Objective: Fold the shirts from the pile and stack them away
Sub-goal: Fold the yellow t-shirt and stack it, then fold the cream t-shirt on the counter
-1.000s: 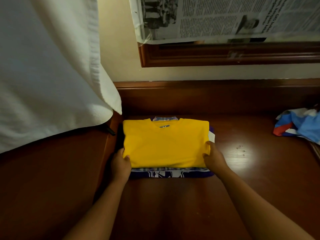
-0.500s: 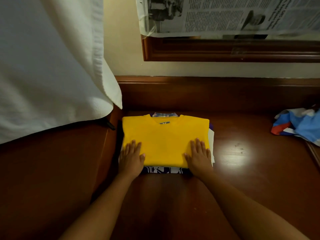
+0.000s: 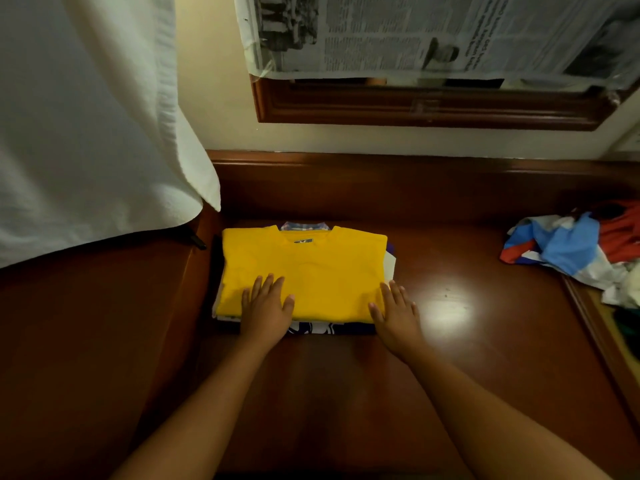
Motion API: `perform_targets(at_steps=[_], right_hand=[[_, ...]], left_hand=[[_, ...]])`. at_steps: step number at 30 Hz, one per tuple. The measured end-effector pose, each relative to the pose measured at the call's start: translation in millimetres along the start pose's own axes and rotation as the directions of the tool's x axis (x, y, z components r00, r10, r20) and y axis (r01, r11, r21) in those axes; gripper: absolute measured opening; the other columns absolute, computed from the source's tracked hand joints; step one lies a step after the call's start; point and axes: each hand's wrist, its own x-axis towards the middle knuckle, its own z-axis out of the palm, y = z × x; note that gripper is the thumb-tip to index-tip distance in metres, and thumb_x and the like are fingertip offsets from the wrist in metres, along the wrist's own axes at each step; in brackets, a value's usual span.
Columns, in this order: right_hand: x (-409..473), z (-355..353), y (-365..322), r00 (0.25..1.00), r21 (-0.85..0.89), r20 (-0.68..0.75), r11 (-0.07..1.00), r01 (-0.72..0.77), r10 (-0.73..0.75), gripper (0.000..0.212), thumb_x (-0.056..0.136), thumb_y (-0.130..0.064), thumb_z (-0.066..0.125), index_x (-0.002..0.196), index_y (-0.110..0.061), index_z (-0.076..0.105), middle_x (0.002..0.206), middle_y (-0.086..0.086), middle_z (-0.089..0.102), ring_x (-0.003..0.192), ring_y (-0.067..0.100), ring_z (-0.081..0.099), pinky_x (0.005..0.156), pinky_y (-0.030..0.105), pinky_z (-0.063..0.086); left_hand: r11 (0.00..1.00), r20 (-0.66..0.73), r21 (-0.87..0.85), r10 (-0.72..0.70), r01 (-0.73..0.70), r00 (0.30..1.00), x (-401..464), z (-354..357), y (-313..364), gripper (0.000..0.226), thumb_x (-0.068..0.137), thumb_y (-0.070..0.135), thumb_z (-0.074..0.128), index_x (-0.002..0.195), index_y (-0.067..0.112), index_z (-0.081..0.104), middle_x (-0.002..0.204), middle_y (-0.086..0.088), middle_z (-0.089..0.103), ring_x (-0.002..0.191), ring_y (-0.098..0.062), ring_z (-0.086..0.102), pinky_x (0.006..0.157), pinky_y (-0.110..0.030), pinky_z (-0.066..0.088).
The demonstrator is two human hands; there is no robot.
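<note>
A folded yellow shirt [image 3: 311,268] lies on top of a stack of folded shirts [image 3: 325,328] on the dark wooden surface [image 3: 346,393], its collar toward the wall. My left hand [image 3: 266,306] lies flat on the shirt's near left part, fingers straight and spread. My right hand [image 3: 396,311] rests flat at the near right corner, half on the shirt and half over the stack's edge. A plaid collar [image 3: 304,226] peeks out behind the yellow one. At the right edge sits the loose pile of unfolded shirts [image 3: 575,247], blue, white and red.
A white cloth [image 3: 86,116] hangs down at the left over a lower wooden ledge. A wood-framed panel covered with newspaper [image 3: 433,32] is on the wall behind. A raised wooden back rail [image 3: 381,178] borders the surface.
My hands went from gripping the yellow shirt's near corners to lying flat on top of it. Since half a second ago the right hand has slid outward to the right corner.
</note>
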Motion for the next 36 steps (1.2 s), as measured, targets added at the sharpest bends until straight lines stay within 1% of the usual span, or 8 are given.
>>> perform_targets(at_steps=[4, 8, 12, 17, 23, 31, 34, 36], right_hand=[[-30, -18, 25, 0.999, 0.064, -0.035, 0.998, 0.004, -0.002, 0.061, 0.102, -0.048, 0.026, 0.154, -0.022, 0.011, 0.162, 0.001, 0.003, 0.149, 0.018, -0.004, 0.119, 0.043, 0.004], [-72, -41, 62, 0.997, 0.111, -0.072, 0.994, -0.004, 0.012, 0.061, 0.101, -0.050, 0.026, 0.154, -0.023, 0.012, 0.162, 0.002, 0.005, 0.149, 0.019, -0.002, 0.119, 0.042, 0.004], [-119, -65, 108, 0.993, 0.136, -0.117, 0.991, -0.006, 0.022, 0.059, 0.101, -0.049, 0.028, 0.153, -0.023, 0.018, 0.161, 0.002, 0.013, 0.149, 0.020, 0.006, 0.119, 0.044, 0.008], [-169, -94, 174, 0.982, 0.165, -0.182, 0.986, -0.012, 0.043, 0.057, 0.101, -0.047, 0.031, 0.151, -0.020, 0.025, 0.158, 0.004, 0.022, 0.147, 0.020, 0.012, 0.118, 0.044, 0.013], [-210, -128, 254, 0.965, 0.201, -0.233, 0.977, -0.075, 0.122, 0.057, 0.100, -0.046, 0.035, 0.148, -0.016, 0.031, 0.155, 0.006, 0.029, 0.145, 0.021, 0.019, 0.118, 0.044, 0.016], [-216, -169, 345, 0.935, 0.248, -0.254, 0.951, -0.184, 0.247, 0.056, 0.100, -0.046, 0.035, 0.148, -0.017, 0.031, 0.158, 0.005, 0.024, 0.147, 0.021, 0.014, 0.118, 0.043, 0.008], [-197, -190, 382, 0.932, 0.250, -0.220, 0.940, -0.233, 0.289, 0.058, 0.101, -0.046, 0.034, 0.150, -0.016, 0.029, 0.159, 0.006, 0.021, 0.148, 0.022, 0.012, 0.118, 0.042, 0.009], [-173, -213, 415, 0.920, 0.236, -0.233, 0.936, -0.262, 0.316, 0.058, 0.101, -0.045, 0.034, 0.150, -0.015, 0.030, 0.158, 0.006, 0.024, 0.147, 0.022, 0.015, 0.118, 0.042, 0.013]], left_hand=[[0.998, 0.034, -0.040, 0.048, -0.047, 0.998, -28, 7, 47, 0.055, 0.102, 0.042, 0.033, 0.151, 0.018, 0.025, 0.159, -0.004, 0.019, 0.148, -0.023, 0.010, 0.119, -0.041, 0.006], [0.995, 0.020, -0.039, 0.087, -0.086, 0.996, -62, 20, 107, 0.054, 0.102, 0.041, 0.035, 0.150, 0.016, 0.030, 0.158, -0.006, 0.023, 0.147, -0.025, 0.013, 0.119, -0.041, 0.009], [0.992, 0.005, -0.047, 0.115, -0.115, 0.993, -103, 41, 171, 0.053, 0.101, 0.041, 0.038, 0.147, 0.017, 0.035, 0.157, -0.006, 0.027, 0.146, -0.025, 0.016, 0.118, -0.039, 0.013], [0.981, -0.012, -0.035, 0.188, -0.188, 0.982, -146, 70, 241, 0.052, 0.099, 0.041, 0.041, 0.144, 0.016, 0.040, 0.152, -0.007, 0.036, 0.143, -0.025, 0.026, 0.116, -0.042, 0.021], [0.957, 0.053, -0.001, 0.290, -0.290, 0.956, -183, 102, 329, 0.052, 0.099, 0.042, 0.039, 0.145, 0.018, 0.038, 0.153, -0.006, 0.034, 0.144, -0.025, 0.024, 0.118, -0.041, 0.017], [0.906, 0.093, 0.017, 0.420, -0.423, 0.903, -173, 133, 443, 0.053, 0.099, 0.043, 0.038, 0.146, 0.018, 0.037, 0.152, -0.005, 0.036, 0.144, -0.024, 0.025, 0.118, -0.041, 0.017], [0.893, 0.119, -0.012, 0.449, -0.450, 0.886, -153, 145, 485, 0.052, 0.099, 0.043, 0.039, 0.145, 0.018, 0.038, 0.150, -0.003, 0.039, 0.143, -0.023, 0.026, 0.118, -0.041, 0.019], [0.885, 0.128, -0.030, 0.465, -0.465, 0.876, -126, 158, 523, 0.051, 0.099, 0.042, 0.040, 0.144, 0.018, 0.038, 0.149, -0.003, 0.041, 0.142, -0.023, 0.028, 0.117, -0.041, 0.021]])
